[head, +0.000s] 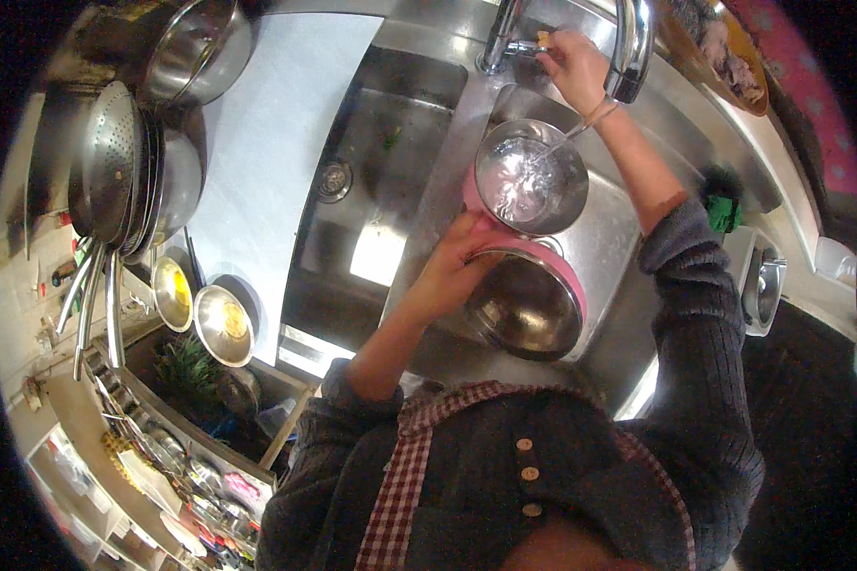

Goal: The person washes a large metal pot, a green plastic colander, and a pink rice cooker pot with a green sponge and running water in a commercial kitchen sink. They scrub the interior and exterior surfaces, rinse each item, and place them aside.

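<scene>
My right hand [575, 68] is at the tap, its fingers on the chrome lever [523, 48]. A small yellow piece shows by the fingertips. Water runs from the tap spout [625, 82] in a thin stream into a round steel bowl [532, 178], where the surface ripples. Just below that bowl, my left hand [460, 260] grips the near rim of a second, tilted steel bowl [528, 307], thumb over its edge. A pink item [575, 275] shows around and beneath both bowls; its exact form is mostly hidden. Both bowls are over the right sink basin [603, 214].
The left sink basin [400, 171] has a drain and green scraps. A white board [278, 121] lies beside it. Steel strainers [111, 164] and a large steel bowl [200, 53] stand farther left. Two small bowls [225, 325] hold yellow food. A green scrubber [723, 213] is at right.
</scene>
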`<state>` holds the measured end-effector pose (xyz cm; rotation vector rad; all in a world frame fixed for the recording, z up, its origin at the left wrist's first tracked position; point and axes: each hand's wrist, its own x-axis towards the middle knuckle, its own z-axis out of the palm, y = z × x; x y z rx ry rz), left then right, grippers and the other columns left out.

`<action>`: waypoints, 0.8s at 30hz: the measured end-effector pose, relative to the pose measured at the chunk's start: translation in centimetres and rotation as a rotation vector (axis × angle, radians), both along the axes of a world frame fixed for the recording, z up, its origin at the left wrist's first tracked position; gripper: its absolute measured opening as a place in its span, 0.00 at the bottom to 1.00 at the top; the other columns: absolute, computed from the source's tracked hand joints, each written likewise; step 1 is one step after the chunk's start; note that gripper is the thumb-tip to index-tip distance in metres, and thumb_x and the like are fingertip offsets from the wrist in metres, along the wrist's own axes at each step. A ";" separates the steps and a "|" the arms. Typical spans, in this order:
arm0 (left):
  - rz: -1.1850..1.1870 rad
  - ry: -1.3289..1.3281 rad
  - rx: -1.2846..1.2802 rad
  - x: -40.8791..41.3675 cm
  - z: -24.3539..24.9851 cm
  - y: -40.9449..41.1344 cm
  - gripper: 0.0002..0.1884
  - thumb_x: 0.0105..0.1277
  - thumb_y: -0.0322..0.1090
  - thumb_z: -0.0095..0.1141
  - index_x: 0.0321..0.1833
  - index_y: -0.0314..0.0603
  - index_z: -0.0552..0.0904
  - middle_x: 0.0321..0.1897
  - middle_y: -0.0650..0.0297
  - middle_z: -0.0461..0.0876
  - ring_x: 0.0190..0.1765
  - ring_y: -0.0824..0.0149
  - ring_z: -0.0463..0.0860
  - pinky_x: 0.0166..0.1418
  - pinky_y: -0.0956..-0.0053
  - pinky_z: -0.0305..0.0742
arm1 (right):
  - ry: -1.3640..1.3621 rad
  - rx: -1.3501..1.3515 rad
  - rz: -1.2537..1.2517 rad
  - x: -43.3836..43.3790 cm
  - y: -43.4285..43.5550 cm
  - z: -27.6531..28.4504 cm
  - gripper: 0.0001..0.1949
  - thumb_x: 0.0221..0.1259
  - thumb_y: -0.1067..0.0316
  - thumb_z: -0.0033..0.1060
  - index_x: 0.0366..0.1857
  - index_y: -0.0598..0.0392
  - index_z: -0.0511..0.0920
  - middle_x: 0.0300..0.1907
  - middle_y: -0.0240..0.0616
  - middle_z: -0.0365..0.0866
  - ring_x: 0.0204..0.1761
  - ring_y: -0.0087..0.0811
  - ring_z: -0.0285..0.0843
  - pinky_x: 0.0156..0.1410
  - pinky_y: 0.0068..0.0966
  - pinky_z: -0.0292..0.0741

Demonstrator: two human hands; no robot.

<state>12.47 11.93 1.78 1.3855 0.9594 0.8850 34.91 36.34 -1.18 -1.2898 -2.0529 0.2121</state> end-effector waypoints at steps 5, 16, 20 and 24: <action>-0.030 -0.022 -0.015 0.0 0.1 0.4 0.17 0.57 0.20 0.54 0.50 0.40 0.81 0.56 0.56 0.71 0.64 0.56 0.68 0.68 0.67 0.59 | -0.201 0.038 0.053 0.5 -0.7 -0.8 0.09 0.56 0.67 0.59 0.40 0.48 0.74 0.34 0.42 0.79 0.37 0.47 0.78 0.42 0.36 0.76; -0.097 0.023 0.056 -0.2 0.0 0.1 0.19 0.54 0.19 0.54 0.49 0.43 0.82 0.55 0.56 0.73 0.63 0.55 0.69 0.67 0.65 0.61 | -0.159 0.182 0.083 1.8 2.4 1.3 0.26 0.50 0.60 0.68 0.54 0.54 0.72 0.47 0.46 0.76 0.47 0.43 0.76 0.52 0.35 0.73; -0.082 -0.032 0.056 -0.1 0.4 -0.3 0.18 0.56 0.24 0.52 0.49 0.43 0.83 0.55 0.55 0.73 0.62 0.55 0.69 0.68 0.64 0.60 | 0.057 -0.219 -0.148 0.2 2.6 1.9 0.24 0.51 0.71 0.65 0.54 0.60 0.68 0.44 0.47 0.74 0.41 0.40 0.76 0.47 0.34 0.73; -0.104 0.004 0.070 -0.5 1.2 -0.7 0.21 0.51 0.17 0.52 0.49 0.43 0.82 0.54 0.56 0.72 0.62 0.55 0.69 0.67 0.65 0.61 | 0.157 -0.302 -0.145 0.1 0.7 2.3 0.30 0.50 0.48 0.63 0.57 0.51 0.72 0.49 0.47 0.78 0.48 0.41 0.77 0.54 0.34 0.73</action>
